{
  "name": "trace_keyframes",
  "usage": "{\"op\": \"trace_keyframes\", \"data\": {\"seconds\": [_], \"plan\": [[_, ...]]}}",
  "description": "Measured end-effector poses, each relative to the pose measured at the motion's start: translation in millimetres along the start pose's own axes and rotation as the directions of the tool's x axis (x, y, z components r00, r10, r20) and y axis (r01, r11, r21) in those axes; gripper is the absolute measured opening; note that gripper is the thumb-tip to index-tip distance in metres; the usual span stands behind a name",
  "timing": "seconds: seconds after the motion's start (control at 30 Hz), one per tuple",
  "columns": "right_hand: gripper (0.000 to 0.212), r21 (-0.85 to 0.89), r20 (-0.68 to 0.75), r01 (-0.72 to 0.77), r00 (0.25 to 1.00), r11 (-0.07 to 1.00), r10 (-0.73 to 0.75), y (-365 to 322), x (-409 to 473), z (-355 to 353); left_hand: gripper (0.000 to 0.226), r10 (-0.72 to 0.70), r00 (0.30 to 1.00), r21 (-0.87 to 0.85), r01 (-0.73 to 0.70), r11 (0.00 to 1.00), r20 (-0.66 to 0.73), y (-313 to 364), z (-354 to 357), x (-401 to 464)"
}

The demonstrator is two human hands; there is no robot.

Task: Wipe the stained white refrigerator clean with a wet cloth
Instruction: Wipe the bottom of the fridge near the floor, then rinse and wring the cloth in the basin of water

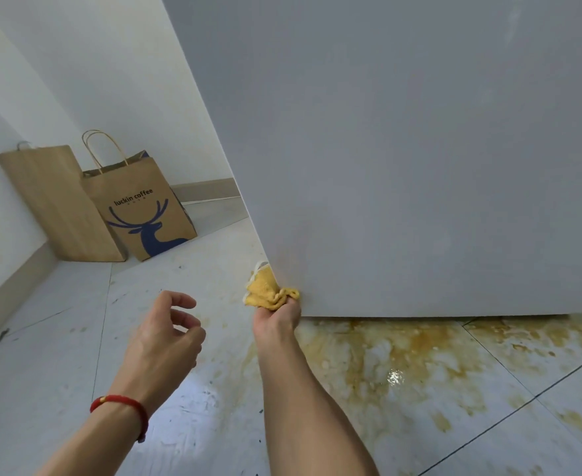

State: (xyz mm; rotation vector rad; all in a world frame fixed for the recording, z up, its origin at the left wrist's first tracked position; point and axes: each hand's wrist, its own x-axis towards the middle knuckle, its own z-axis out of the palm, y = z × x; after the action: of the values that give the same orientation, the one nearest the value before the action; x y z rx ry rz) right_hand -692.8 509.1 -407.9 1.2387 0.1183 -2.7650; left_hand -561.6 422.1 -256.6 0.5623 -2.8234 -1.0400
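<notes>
White refrigerator (402,149) standing on the tan-stained tiled floor (402,365) has the right hand (275,321), arm outstretched, pinching a bunched yellow cloth (269,293) against its lower-left corner, while the left hand (166,334) hovers loosely curled.

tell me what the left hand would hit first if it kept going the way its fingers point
Probably the white refrigerator. The left hand hangs empty, its loosely curled fingers aimed right and forward toward the fridge's lower corner, near the yellow cloth. Depth is unclear, so it could pass the corner.
</notes>
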Motion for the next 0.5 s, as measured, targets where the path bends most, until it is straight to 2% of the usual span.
{"op": "trace_keyframes", "data": {"seconds": [0.13, 0.23, 0.33, 0.43, 0.47, 0.5], "plan": [[0.031, -0.377, 0.15, -0.068, 0.98, 0.924, 0.133, 11, -42, -20, 0.025, -0.041, 0.998, 0.045, 0.043, 0.998, -0.049, -8, -11, 2], [0.03, -0.568, 0.327, -0.058, 0.899, 0.821, 0.29, 5, -68, -37, 0.021, -0.09, 0.995, 0.067, 0.093, 0.993, -0.045, -13, -14, 11], [0.049, -0.629, 0.421, -0.055, 0.815, 0.776, 0.399, -16, -96, -48, 0.027, -0.245, 0.968, -0.044, 0.247, 0.968, 0.056, -12, -13, 18], [0.058, -0.614, 0.491, -0.047, 0.759, 0.788, 0.428, -39, -118, -50, 0.041, -0.395, 0.861, -0.259, 0.48, 0.838, 0.32, -3, -7, 15], [0.06, -0.614, 0.505, -0.044, 0.746, 0.788, 0.435, -43, -124, -50, 0.041, -0.403, 0.844, -0.3, 0.511, 0.806, 0.354, -3, -6, 14], [0.06, -0.623, 0.507, -0.046, 0.736, 0.781, 0.448, -43, -128, -50, 0.039, -0.392, 0.858, -0.304, 0.491, 0.816, 0.333, -5, -8, 13]]}}
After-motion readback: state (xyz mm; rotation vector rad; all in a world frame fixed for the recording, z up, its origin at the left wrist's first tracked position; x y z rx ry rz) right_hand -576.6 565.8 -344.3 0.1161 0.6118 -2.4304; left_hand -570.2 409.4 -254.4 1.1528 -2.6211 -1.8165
